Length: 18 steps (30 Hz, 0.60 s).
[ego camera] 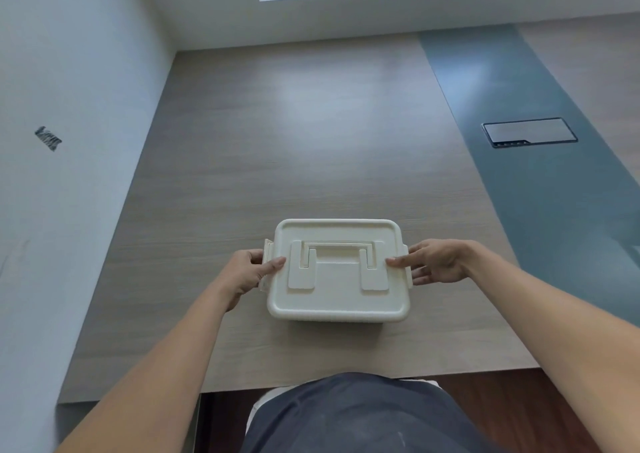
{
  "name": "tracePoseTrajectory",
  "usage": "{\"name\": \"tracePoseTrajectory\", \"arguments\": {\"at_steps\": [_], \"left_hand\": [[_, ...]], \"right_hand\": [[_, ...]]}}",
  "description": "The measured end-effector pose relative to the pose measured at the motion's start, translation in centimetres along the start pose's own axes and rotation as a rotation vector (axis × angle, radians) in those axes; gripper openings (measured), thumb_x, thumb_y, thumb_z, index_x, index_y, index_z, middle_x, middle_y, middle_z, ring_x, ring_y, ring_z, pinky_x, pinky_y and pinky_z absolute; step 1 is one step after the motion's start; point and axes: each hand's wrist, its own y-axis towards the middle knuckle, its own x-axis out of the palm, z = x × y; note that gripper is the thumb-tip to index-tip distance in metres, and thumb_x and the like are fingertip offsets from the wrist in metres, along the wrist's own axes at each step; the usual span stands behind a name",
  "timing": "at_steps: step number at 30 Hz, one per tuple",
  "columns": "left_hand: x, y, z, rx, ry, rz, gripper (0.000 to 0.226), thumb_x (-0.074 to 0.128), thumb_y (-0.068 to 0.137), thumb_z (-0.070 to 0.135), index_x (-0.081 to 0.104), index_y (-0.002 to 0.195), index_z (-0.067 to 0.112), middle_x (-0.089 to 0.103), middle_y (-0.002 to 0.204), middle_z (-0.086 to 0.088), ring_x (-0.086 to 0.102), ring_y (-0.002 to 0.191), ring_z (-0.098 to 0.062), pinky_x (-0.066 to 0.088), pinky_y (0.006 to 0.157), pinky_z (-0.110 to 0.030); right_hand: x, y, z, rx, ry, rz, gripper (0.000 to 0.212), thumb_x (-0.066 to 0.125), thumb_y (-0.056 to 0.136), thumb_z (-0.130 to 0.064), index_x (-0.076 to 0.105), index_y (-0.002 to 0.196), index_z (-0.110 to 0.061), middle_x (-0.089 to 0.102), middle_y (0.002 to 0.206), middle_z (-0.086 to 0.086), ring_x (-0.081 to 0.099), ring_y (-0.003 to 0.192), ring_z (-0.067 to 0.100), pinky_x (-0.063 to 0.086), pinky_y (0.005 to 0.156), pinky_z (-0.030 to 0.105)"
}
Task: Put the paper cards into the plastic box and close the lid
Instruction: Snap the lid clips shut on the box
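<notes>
A cream plastic box (337,296) stands on the wooden table (277,140), close to the near edge, with its lid on and the carry handle folded flat on top. My left hand (247,272) holds the box's left side, thumb on the lid and fingers at the left side latch (267,251). My right hand (433,262) holds the right side, thumb on the lid and fingers spread by the right latch (408,272). No paper cards are visible; the box's inside is hidden by the lid.
A wall runs along the table's left side. A blue-grey strip (519,140) crosses the table at the right, with a dark flush panel (530,132) set in it. A window is at the far wall.
</notes>
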Motion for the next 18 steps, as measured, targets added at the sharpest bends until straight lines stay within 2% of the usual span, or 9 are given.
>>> {"name": "tracePoseTrajectory", "arguments": {"at_steps": [2, 4, 6, 9, 11, 13, 15, 18], "left_hand": [[0.2, -0.2, -0.3, 0.052, 0.005, 0.011, 0.017, 0.076, 0.086, 0.025, 0.075, 0.099, 0.016, 0.079, 0.081, 0.010, 0.070, 0.065, 0.005, 0.049, 0.054, -0.009], [0.5, -0.4, -0.7, 0.087, 0.014, 0.040, 0.014, 0.075, 0.087, 0.028, 0.076, 0.097, 0.018, 0.078, 0.079, 0.012, 0.069, 0.064, 0.007, 0.047, 0.052, -0.007], [0.7, -0.5, -1.1, 0.112, 0.025, 0.075, 0.014, 0.073, 0.088, 0.030, 0.076, 0.097, 0.020, 0.079, 0.084, 0.008, 0.072, 0.072, 0.000, 0.051, 0.057, -0.010], [0.7, -0.5, -1.4, 0.151, 0.063, 0.107, 0.011, 0.071, 0.089, 0.032, 0.078, 0.092, 0.023, 0.080, 0.087, 0.005, 0.073, 0.081, -0.010, 0.056, 0.063, -0.017], [0.7, -0.5, -1.4, 0.167, 0.136, 0.127, 0.020, 0.069, 0.091, 0.034, 0.079, 0.095, 0.018, 0.079, 0.092, -0.006, 0.072, 0.083, -0.019, 0.059, 0.076, -0.035], [0.8, -0.3, -1.5, 0.203, 0.241, 0.168, 0.031, 0.065, 0.093, 0.036, 0.078, 0.095, 0.007, 0.075, 0.095, -0.019, 0.070, 0.083, -0.031, 0.055, 0.083, -0.047], [0.9, 0.0, -1.8, 0.233, 0.368, 0.226, 0.040, 0.061, 0.095, 0.037, 0.074, 0.090, 0.000, 0.069, 0.093, -0.024, 0.064, 0.084, -0.038, 0.051, 0.079, -0.047], [1.3, -0.1, -1.8, 0.251, 0.497, 0.293, 0.044, 0.057, 0.096, 0.040, 0.068, 0.079, 0.001, 0.056, 0.079, -0.013, 0.053, 0.071, -0.029, 0.041, 0.064, -0.036]], "right_hand": [[0.1, -0.2, -0.2, 0.009, -0.103, 0.049, 0.070, 0.090, 0.059, -0.034, 0.069, 0.116, -0.001, 0.073, 0.104, 0.006, 0.065, 0.082, 0.017, 0.054, 0.082, 0.029], [0.2, -0.5, -1.0, -0.020, -0.199, 0.127, 0.063, 0.091, 0.061, -0.033, 0.070, 0.108, 0.002, 0.068, 0.098, 0.010, 0.060, 0.080, 0.019, 0.056, 0.075, 0.028], [0.6, -0.7, -1.8, -0.032, -0.263, 0.201, 0.054, 0.090, 0.067, -0.030, 0.071, 0.104, 0.004, 0.072, 0.099, 0.017, 0.065, 0.080, 0.022, 0.061, 0.074, 0.030], [1.5, -1.3, -2.2, 0.030, -0.283, 0.223, 0.052, 0.083, 0.078, -0.031, 0.067, 0.112, 0.005, 0.074, 0.111, 0.019, 0.070, 0.090, 0.030, 0.060, 0.088, 0.042], [1.9, -1.8, -2.6, 0.073, -0.280, 0.197, 0.051, 0.075, 0.086, -0.031, 0.063, 0.117, 0.008, 0.071, 0.115, 0.021, 0.070, 0.095, 0.035, 0.057, 0.094, 0.048], [2.3, -2.0, -3.2, 0.113, -0.336, 0.196, 0.053, 0.064, 0.095, -0.035, 0.060, 0.119, 0.012, 0.071, 0.116, 0.022, 0.070, 0.090, 0.037, 0.058, 0.090, 0.048], [3.0, -2.0, -3.9, 0.170, -0.464, 0.224, 0.060, 0.049, 0.101, -0.043, 0.058, 0.121, 0.014, 0.072, 0.115, 0.021, 0.071, 0.088, 0.035, 0.059, 0.083, 0.042], [3.6, -1.4, -4.4, 0.200, -0.551, 0.261, 0.064, 0.040, 0.104, -0.044, 0.057, 0.120, 0.016, 0.071, 0.115, 0.026, 0.071, 0.095, 0.036, 0.058, 0.079, 0.038]]}}
